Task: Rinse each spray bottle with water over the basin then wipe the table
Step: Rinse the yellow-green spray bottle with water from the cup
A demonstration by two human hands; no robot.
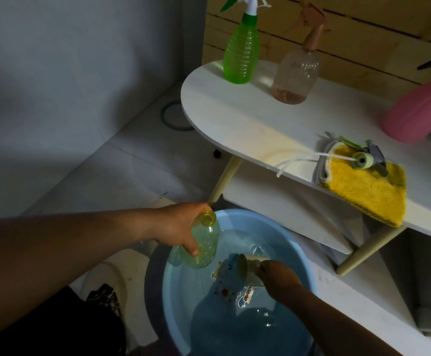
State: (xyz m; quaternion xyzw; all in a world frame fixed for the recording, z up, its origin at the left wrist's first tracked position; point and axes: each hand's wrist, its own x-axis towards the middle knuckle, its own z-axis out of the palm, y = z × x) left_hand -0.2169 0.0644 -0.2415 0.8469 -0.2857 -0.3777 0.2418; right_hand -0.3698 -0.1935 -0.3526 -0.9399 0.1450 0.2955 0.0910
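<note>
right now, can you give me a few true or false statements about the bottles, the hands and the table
1. The left hand holds an uncapped yellow-green bottle over the blue basin. True.
2. The right hand is empty. False: it holds a cup tipped in the basin.
3. The green spray bottle lies on its side. False: it stands upright on the table.
4. A loose sprayer head rests on the yellow cloth. True.
5. The basin sits on the table. False: it is on the floor beside it.
</note>
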